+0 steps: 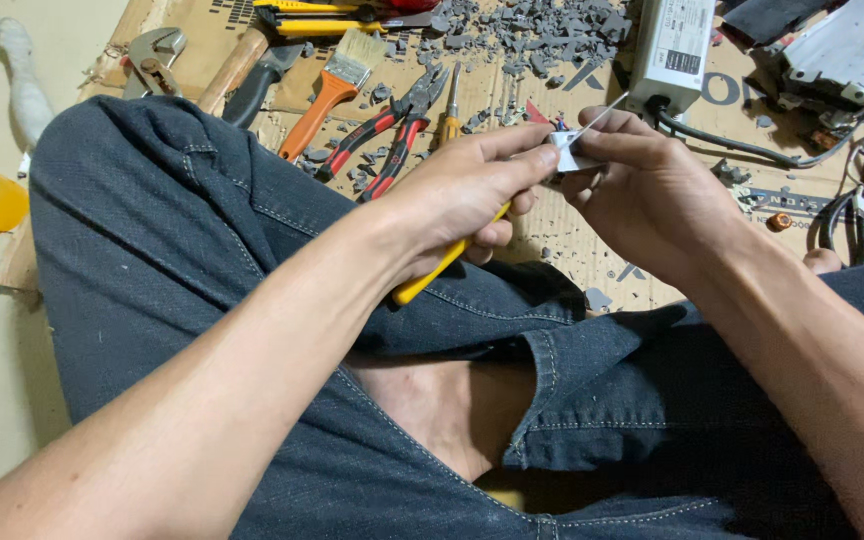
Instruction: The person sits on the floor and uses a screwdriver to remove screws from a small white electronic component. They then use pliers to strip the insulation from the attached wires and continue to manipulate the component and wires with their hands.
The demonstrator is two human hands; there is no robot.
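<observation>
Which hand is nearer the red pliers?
Left. The left hand sits just right of the red pliers; the right hand is farther right, beyond the left.

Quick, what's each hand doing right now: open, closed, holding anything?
Left hand: closed around a yellow-handled tool, fingertips also pinching the small white piece.
Right hand: closed, pinching the same small white piece from the other side.

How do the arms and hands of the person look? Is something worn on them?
Both forearms are bare up to the picture's edge: no sleeves show. The left hand and the right hand have no gloves, and I see no rings, watch or bracelet on them. The person wears dark denim trousers with light stitching.
</observation>
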